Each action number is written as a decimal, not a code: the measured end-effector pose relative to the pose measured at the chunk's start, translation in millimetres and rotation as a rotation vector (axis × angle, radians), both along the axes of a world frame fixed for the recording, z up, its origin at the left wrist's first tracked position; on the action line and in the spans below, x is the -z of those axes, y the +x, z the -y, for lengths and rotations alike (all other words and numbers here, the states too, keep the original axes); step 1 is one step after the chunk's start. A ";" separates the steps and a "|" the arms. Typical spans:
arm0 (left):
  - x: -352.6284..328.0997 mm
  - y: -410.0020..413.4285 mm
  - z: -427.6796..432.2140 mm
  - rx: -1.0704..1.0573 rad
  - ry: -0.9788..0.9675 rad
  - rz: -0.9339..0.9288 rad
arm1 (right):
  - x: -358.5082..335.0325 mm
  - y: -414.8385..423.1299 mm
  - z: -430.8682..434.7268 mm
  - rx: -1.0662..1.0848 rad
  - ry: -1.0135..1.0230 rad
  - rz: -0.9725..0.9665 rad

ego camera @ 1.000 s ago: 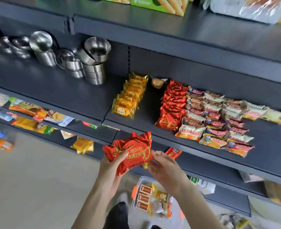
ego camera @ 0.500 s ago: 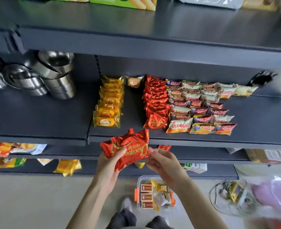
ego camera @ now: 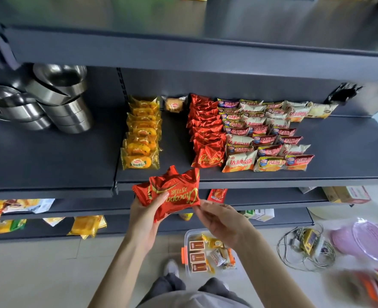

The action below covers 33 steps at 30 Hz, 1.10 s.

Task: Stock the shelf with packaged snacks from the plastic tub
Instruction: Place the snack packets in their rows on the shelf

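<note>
- Gripping a bunch of red snack packs [ego camera: 172,192] in the left hand [ego camera: 145,221], thumb on top, so none slip.
- Right hand [ego camera: 219,221] at the packs' corner, fingers loose; cannot tell if pinching.
- Held just under the shelf [ego camera: 339,152] edge, likely for the red row [ego camera: 205,134].
- Yellow row [ego camera: 142,138] left, white packs [ego camera: 261,138] squeezing right.
- Plastic tub [ego camera: 184,252] down on the floor.

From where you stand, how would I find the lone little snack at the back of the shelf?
Find the dark middle shelf with steel bowls on its left. Between its column of yellow packets and column of red packets, look to the back wall. There lies a lone clear packet with a golden-brown cake, the only one outside a row.
</note>
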State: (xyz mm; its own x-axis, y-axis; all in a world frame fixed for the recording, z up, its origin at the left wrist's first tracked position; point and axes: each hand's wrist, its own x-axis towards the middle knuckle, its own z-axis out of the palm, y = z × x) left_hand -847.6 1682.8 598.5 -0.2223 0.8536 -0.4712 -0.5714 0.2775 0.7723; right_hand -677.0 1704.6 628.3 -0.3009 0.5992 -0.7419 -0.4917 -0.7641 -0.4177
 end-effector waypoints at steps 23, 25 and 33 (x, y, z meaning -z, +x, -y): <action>19.8 40.5 -1.0 -0.015 -0.059 -0.024 | 32.0 -11.9 -3.1 0.206 0.017 0.105; 21.1 41.5 -1.6 -0.016 -0.065 -0.045 | 38.1 -13.7 -3.5 0.191 0.000 0.041; 32.1 38.0 -7.3 -0.007 -0.087 -0.082 | 58.8 -9.8 -10.6 0.231 0.069 0.127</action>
